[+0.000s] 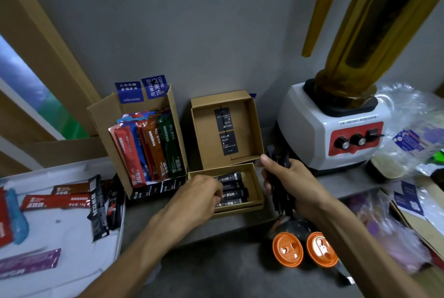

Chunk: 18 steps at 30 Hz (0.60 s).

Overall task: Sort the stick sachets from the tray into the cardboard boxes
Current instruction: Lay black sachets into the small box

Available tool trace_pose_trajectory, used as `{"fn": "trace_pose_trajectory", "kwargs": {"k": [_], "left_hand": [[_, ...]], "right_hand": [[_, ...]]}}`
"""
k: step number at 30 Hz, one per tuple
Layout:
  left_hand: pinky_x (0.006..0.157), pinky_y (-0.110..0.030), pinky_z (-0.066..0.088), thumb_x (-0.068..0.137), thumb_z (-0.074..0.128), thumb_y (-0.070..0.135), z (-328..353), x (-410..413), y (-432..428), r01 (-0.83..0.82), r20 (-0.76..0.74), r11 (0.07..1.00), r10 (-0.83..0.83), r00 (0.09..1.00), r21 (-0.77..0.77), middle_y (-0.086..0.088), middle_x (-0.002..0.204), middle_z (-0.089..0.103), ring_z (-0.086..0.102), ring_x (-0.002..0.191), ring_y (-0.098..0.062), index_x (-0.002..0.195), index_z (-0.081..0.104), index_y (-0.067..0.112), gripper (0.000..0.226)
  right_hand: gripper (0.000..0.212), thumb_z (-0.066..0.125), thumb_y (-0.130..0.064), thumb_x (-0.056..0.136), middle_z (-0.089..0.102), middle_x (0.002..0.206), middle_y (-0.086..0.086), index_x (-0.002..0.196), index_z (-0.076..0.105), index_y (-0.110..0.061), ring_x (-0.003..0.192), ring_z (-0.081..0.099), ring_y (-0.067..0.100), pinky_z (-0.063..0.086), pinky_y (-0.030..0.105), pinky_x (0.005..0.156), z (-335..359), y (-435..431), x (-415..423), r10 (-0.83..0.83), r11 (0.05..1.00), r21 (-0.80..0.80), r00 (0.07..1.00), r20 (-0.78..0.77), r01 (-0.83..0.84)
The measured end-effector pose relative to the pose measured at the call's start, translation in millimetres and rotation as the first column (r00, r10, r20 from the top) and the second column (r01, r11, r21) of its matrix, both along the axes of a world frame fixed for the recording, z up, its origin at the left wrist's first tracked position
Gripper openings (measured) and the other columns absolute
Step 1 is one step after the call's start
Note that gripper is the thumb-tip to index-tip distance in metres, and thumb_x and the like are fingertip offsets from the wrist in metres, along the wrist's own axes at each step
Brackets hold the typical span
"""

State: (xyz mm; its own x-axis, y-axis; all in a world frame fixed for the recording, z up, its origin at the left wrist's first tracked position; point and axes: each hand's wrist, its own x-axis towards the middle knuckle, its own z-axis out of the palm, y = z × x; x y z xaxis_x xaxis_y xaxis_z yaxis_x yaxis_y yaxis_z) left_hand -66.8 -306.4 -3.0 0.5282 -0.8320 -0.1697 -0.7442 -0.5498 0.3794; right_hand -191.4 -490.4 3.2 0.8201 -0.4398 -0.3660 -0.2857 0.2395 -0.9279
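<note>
A white tray (72, 247) at the left holds loose stick sachets: red (55, 201), blue, purple (28, 263) and black (98, 211). A tall cardboard box (103, 115) stands behind it, packed with upright coloured sachets (149, 146). A small hinged cardboard box (253, 186) lies open in the middle, with several black sachets (233, 189) lying flat inside. My left hand (199, 194) rests at that box's left edge, fingers on the black sachets. My right hand (293, 185) is closed around a bunch of black sachets (281, 168) just right of the box.
A white blender (336, 125) with an amber jug stands at the back right. Two cups with orange lids (305, 248) sit near my right forearm. Plastic bags and packets (413, 134) crowd the right side. A grey wall is close behind the boxes.
</note>
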Motion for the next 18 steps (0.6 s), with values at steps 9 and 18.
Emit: {"fn": "trace_pose_trajectory", "kwargs": {"k": [9, 18], "left_hand": [[0.069, -0.024, 0.055, 0.096, 0.059, 0.039, 40, -5, -13, -0.258, -0.372, 0.854, 0.082, 0.925, -0.452, 0.007, 0.082, 0.067, 0.064, 0.076, -0.005, 0.092, 0.068, 0.031, 0.013], [0.073, -0.045, 0.057, 0.090, 0.069, 0.029, 53, 6, -8, -0.255, -0.496, 0.854, -0.005, 0.868, -0.454, -0.002, 0.081, 0.071, 0.068, 0.077, -0.023, 0.087, 0.072, 0.024, 0.007]], "right_hand": [[0.016, 0.067, -0.026, 0.088, 0.065, 0.071, 0.001, 0.089, 0.066, -0.010, 0.067, 0.061, 0.012, 0.052, 0.021, 0.063, 20, 20, -1, 0.202, 0.978, -0.072, 0.976, 0.081, -0.196], [0.030, 0.068, -0.028, 0.087, 0.073, 0.092, 0.014, 0.112, 0.066, -0.011, 0.083, 0.070, 0.027, 0.060, 0.038, 0.071, 35, 32, -1, 0.310, 0.950, -0.057, 0.946, 0.093, -0.306]]}}
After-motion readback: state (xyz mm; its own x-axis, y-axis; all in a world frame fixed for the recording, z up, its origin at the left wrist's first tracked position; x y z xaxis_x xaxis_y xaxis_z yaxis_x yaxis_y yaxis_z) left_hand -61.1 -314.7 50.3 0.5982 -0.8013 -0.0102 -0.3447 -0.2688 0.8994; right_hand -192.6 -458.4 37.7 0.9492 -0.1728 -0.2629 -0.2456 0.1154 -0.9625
